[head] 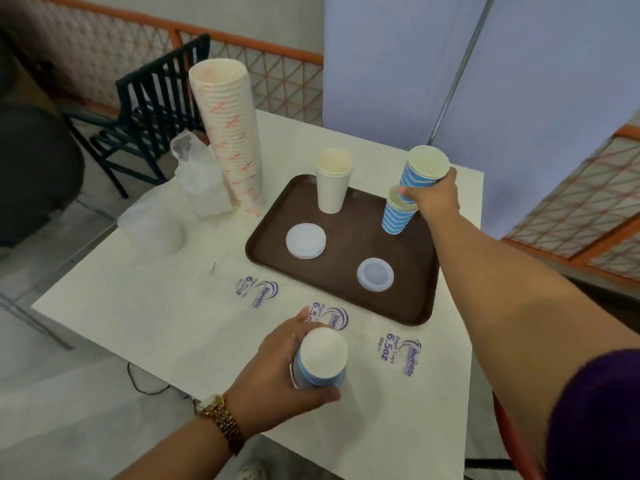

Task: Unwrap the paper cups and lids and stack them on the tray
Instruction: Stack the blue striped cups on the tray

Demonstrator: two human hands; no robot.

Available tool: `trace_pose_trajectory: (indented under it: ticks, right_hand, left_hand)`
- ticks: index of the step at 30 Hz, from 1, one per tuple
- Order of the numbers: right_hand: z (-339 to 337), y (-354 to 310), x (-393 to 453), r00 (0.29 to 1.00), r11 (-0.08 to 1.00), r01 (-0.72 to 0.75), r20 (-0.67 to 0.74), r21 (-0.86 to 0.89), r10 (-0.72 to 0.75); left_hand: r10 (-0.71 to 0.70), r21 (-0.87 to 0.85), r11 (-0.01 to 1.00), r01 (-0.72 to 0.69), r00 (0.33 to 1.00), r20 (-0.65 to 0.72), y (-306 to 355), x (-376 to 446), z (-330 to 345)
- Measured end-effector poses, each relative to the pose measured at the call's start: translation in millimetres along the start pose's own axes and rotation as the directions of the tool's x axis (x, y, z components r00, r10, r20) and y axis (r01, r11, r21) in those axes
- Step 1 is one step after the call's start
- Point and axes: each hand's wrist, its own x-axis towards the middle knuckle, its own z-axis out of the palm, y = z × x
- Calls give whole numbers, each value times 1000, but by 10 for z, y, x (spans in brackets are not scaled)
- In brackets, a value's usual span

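At two o'clock on the brown plastic tray (263, 233), my right hand (433, 199) grips tilted blue-striped paper cups (420, 169) — my left hand (277, 368) clasps another blue-striped cup stack (320, 362).

On the table (166, 327) we find the tray (408, 306) at right. Two cup stacks (331, 188) (396, 216) stand along its far edge, two lids (306, 240) (375, 274) nearer us. Left of the tray rises a tall cup stack (232, 133), with wrapping (194, 174) beside it and a chair (152, 109) behind.

White table (166, 306), dark slatted chair (149, 109) behind, orange lattice railing (277, 74).
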Motion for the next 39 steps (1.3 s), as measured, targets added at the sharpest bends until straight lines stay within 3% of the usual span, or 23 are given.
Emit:
trace_pose_trajectory:
  ticks: [7, 14, 16, 18, 22, 25, 27, 30, 34, 37, 39]
  right_hand:
    - [170, 277, 91, 993, 997, -72, 95, -35, 75]
    - [-5, 433, -445, 968, 979, -200, 151, -31, 202]
    - [-99, 238, -676, 960, 979, -153, 213, -137, 180]
    - [-218, -114, -1003, 927, 951, -8, 355, -308, 122]
    - [-424, -1057, -1821, 746, 694, 407, 655, -594, 124]
    - [-408, -1580, -2455, 638, 506, 593, 749, -626, 179]
    - [-297, -1714, -2792, 608, 310, 699, 764, -644, 216]
    - [-62, -1671, -3150, 598, -50, 793, 758, -608, 262]
    - [430, -1272, -3315, 670, -371, 741, 655, -560, 349]
    - [691, -1034, -3338, 714, -535, 693, 560, -483, 420]
    - [726, -1018, -3370, 729, -559, 675, 550, -481, 407]
  left_hand:
    - [10, 15, 1000, -10, 1000, 10, -61, 47, 33]
    - [28, -10, 1000, -28, 999, 40, -15, 53, -1]
    - [19, -12, 1000, -18, 998, 66, 38, 44, -39]
    - [10, -5, 1000, -10, 995, 103, 44, 29, -74]
    - [-33, 50, 998, 27, 992, 121, -49, -10, -182]
    - [-31, 100, 995, 18, 991, 132, -103, -53, -300]
    - [-39, 111, 994, 24, 990, 136, -149, -71, -381]
    - [-49, 110, 993, 35, 990, 132, -212, -84, -470]
    - [-49, 134, 990, 31, 989, 138, -306, -86, -545]
    - [-45, 139, 990, 27, 991, 126, -367, -74, -585]
    - [-44, 134, 991, 27, 992, 122, -393, -74, -615]
